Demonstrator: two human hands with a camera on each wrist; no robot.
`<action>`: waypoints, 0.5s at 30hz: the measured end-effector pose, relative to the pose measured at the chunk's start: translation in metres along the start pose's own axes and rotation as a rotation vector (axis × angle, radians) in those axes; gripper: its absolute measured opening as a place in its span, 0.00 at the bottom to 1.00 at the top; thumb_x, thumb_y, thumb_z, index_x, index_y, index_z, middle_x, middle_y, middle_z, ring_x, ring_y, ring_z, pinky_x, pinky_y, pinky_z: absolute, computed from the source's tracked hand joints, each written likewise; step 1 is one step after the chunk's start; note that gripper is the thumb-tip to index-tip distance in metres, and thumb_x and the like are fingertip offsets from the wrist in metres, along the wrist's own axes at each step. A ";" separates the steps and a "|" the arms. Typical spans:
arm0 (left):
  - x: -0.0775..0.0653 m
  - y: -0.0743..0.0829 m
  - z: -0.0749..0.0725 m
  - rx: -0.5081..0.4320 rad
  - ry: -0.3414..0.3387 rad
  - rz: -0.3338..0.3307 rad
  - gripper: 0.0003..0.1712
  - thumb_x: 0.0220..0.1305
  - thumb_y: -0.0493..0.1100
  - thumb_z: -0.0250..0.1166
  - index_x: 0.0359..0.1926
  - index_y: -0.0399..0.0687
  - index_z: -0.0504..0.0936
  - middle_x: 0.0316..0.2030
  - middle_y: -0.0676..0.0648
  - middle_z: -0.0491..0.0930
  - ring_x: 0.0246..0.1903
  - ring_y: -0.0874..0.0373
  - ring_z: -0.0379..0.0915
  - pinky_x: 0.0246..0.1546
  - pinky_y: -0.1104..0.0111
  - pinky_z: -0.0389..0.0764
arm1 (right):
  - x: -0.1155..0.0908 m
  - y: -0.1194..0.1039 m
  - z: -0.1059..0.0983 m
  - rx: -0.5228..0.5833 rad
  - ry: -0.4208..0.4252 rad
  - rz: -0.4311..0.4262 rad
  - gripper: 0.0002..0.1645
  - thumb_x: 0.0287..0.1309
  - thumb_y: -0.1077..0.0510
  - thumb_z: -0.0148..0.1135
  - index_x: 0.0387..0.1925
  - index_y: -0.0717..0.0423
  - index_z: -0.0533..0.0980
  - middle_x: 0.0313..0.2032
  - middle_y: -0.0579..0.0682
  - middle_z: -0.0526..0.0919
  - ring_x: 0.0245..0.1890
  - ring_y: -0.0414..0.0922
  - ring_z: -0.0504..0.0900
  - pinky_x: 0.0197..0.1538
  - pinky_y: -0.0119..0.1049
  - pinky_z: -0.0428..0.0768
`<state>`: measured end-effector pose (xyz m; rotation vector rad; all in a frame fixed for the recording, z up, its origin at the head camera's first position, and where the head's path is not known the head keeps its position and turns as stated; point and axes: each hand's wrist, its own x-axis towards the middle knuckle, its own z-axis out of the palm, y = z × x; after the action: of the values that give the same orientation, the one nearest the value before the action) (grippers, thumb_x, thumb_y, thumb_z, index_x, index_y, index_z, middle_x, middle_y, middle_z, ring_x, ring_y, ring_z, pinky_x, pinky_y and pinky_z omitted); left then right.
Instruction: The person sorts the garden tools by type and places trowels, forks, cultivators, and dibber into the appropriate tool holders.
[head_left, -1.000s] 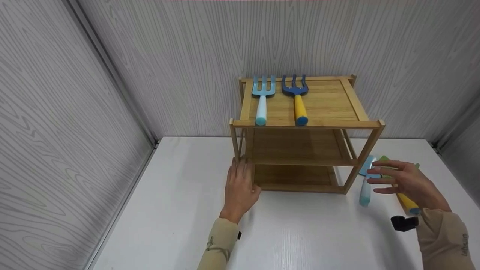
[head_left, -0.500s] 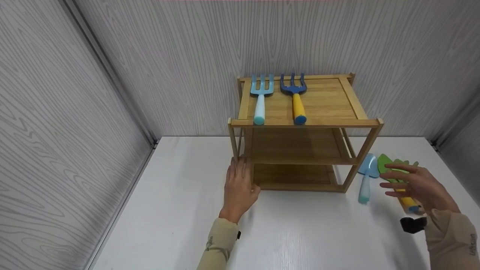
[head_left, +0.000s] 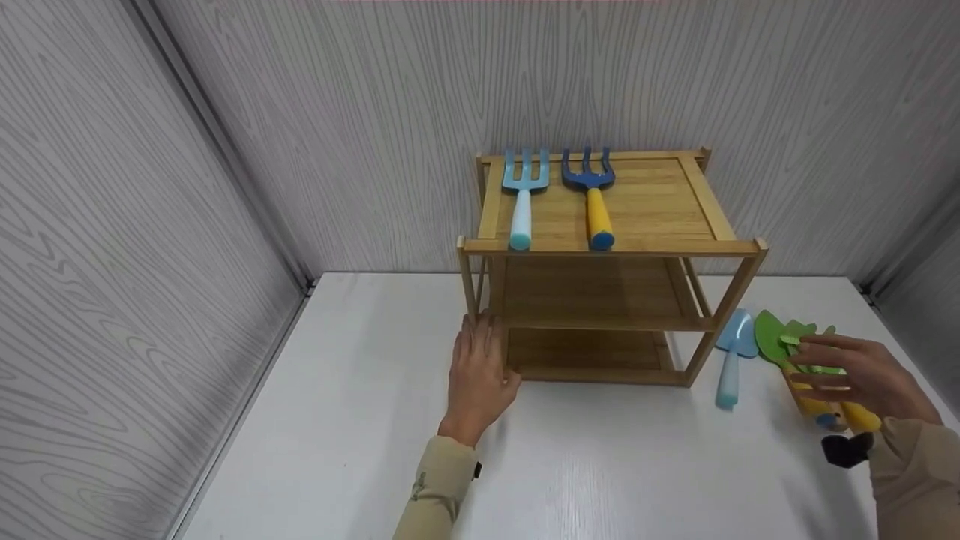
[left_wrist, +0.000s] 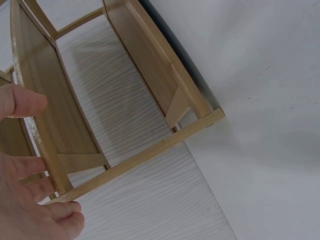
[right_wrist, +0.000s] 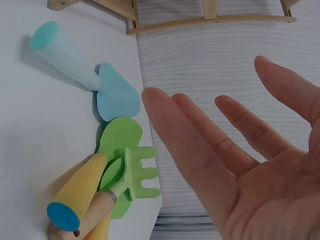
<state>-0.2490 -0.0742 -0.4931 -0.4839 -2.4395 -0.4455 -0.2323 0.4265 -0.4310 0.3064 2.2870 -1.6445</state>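
My left hand point(head_left: 480, 382) holds the front left post of a three-tier wooden rack point(head_left: 660, 195). In the left wrist view, the fingers lie on both sides of the post, and the thumb point(left_wrist: 27, 101) is apart from them. Spread fingers mark my right hand point(head_left: 862, 375), which hovers empty above a pile of garden tools. That pile has a green trowel point(right_wrist: 121, 134) with a yellow handle, a small green rake point(right_wrist: 136, 172) with a wooden handle, and another yellow-handled tool, partly hidden. Beside it lies a light blue trowel point(head_left: 731, 367).
On the rack's top, a light blue hand fork point(head_left: 523, 199) and a dark blue hand fork point(head_left: 596, 202) with a yellow handle lie side by side. The white table point(head_left: 360, 420) meets grey wood-patterned walls point(head_left: 352, 127) at the back and sides.
My right hand has moved right, away from the light blue trowel and over the green tools, uncovering more of them. My left hand stays at the rack's post.
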 end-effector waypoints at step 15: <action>0.002 -0.002 0.001 0.000 0.023 0.020 0.38 0.53 0.34 0.66 0.67 0.31 0.69 0.66 0.32 0.67 0.69 0.29 0.57 0.67 0.45 0.64 | 0.004 0.020 -0.028 0.118 0.014 0.085 0.31 0.76 0.57 0.49 0.66 0.76 0.57 0.32 0.37 0.82 0.35 0.40 0.86 0.45 0.46 0.86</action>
<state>-0.2517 -0.0747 -0.4929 -0.5001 -2.4109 -0.4401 -0.2319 0.4591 -0.4422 0.4364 2.1600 -1.7422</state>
